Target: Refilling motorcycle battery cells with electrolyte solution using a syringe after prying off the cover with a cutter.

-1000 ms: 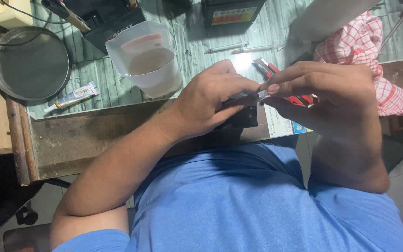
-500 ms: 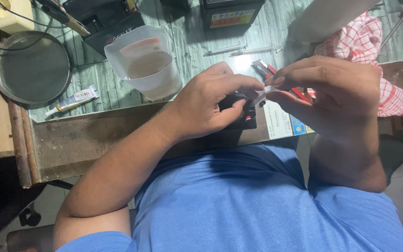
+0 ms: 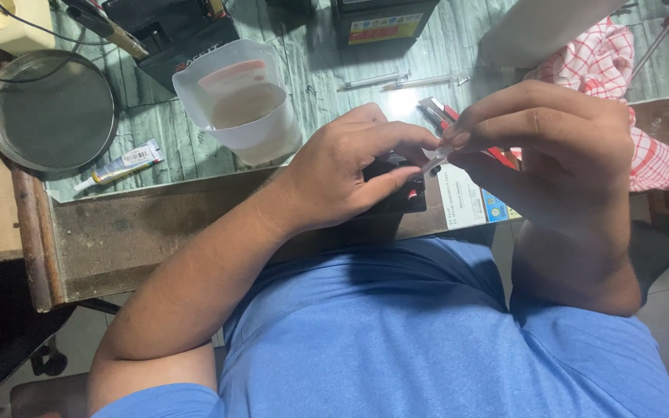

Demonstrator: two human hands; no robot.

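Left hand (image 3: pixel 350 174) grips a small black part (image 3: pixel 404 197); right hand (image 3: pixel 540 143) pinches a thin, light strip (image 3: pixel 433 161) beside it, likely flimsy

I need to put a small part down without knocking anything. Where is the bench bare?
Bare patches: between the plastic tub and the thin rods; and the wooden ledge below the glue tube. Crowded around both hands and the checked cloth.

Small black part (image 3: pixel 396 193) mostly behind left hand (image 3: pixel 350 174)
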